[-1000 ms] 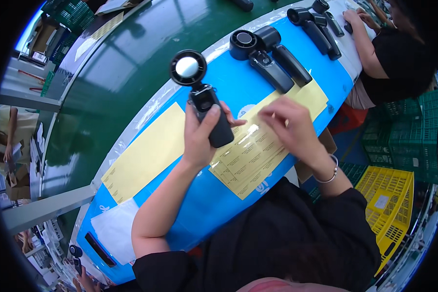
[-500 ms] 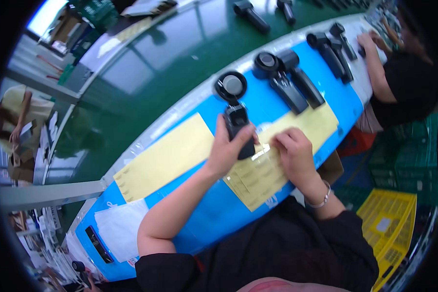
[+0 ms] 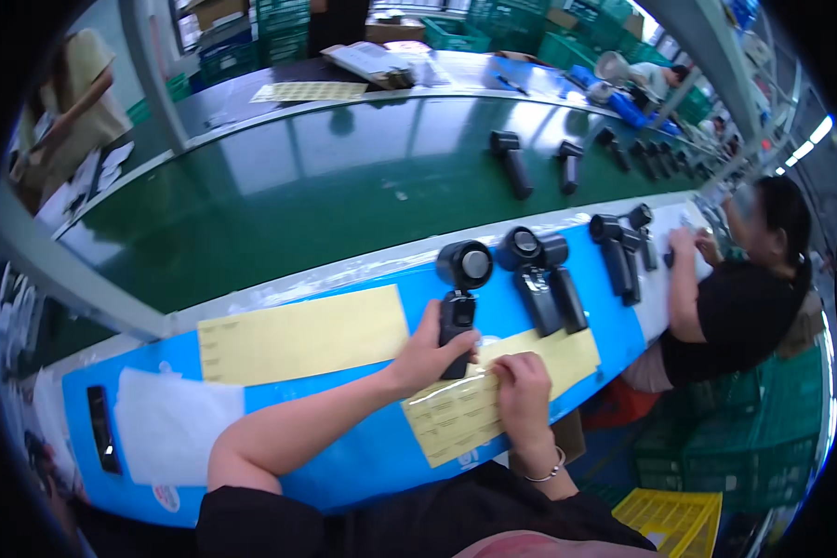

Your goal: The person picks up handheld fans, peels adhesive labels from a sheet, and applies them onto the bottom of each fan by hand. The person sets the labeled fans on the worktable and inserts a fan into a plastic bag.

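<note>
A black handheld fan [image 3: 457, 324] with a round head is upright in my left hand [image 3: 425, 359], the fingers and thumb wrapped round its handle. To its right, my right hand [image 3: 524, 395] is closed in a pinch over a yellow label sheet [image 3: 451, 423]; anything between the fingertips is too small to make out. That sheet lies under both hands and runs on to the right. A second pale yellow sheet [image 3: 302, 335] lies left of the fan. Two more black fans [image 3: 538, 296] lie close by on the right.
The blue-topped bench [image 3: 321, 484] also bears white sheets [image 3: 179, 423] and a dark flat device [image 3: 103, 430] at left. Further fans [image 3: 616, 259] lie near a co-worker [image 3: 739, 307] at right. Beyond runs a green conveyor [image 3: 298, 200] carrying fans. A yellow crate [image 3: 674, 516] stands lower right.
The view has swung, so the bench sits lower and more of the conveyor and room shows. My left hand still grips the fan; my right hand stays pinched by the label sheet.
</note>
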Tool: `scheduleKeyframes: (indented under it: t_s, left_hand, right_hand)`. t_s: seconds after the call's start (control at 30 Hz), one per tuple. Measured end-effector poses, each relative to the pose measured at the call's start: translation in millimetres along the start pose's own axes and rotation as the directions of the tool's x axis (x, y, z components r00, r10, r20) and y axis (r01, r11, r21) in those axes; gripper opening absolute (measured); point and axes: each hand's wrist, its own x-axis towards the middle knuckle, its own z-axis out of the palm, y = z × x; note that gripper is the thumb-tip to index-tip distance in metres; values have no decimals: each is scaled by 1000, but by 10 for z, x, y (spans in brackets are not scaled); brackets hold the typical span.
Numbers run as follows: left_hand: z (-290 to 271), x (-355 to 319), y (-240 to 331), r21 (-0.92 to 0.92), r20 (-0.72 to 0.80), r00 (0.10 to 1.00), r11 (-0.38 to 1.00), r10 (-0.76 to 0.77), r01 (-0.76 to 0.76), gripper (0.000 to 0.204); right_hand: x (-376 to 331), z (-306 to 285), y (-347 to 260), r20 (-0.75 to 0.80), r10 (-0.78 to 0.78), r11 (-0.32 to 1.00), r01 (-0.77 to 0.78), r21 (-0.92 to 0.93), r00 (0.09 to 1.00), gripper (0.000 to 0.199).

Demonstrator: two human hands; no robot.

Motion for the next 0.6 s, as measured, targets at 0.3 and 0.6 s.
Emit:
scheduleKeyframes:
  t_s: [0.3, 0.6]
  left_hand:
    - [100, 79, -27, -84, -18, 997, 994, 74, -75, 32]
    - [160, 49, 14, -54, -44, 998, 997, 44, -46, 33]
  right_hand:
    - [36, -6, 77, -46, -49, 998, 46, -51, 998, 7]
    - [-15, -2, -43, 71, 0, 972, 17, -235, 997, 20]
